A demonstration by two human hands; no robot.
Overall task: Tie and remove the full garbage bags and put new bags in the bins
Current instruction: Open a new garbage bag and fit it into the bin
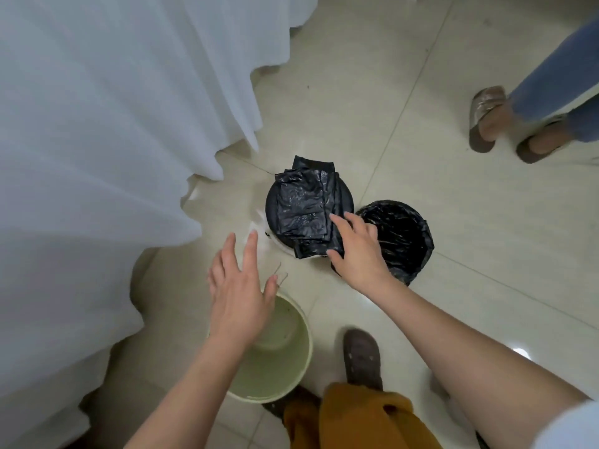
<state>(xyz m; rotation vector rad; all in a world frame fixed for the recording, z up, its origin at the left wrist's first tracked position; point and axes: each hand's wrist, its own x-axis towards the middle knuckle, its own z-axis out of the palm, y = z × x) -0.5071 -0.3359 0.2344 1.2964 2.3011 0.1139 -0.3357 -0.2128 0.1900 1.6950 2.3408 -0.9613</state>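
Several folded black garbage bags (301, 205) lie stacked on top of a white bin (282, 246) with a dark top. My right hand (355, 251) reaches onto the stack's near right edge, fingers and thumb touching the bags. To the right stands a bin lined with a black bag (400, 234), open at the top. A pale green bin (278, 354) without a liner stands near my feet. My left hand (238, 293) hovers over its far rim, fingers spread and holding nothing.
White cloth drapes (97, 140) hang along the left side down to the tiled floor (389, 108). Another person's feet in sandals (489, 124) stand at the upper right. My own foot (363, 358) and mustard trousers are at the bottom.
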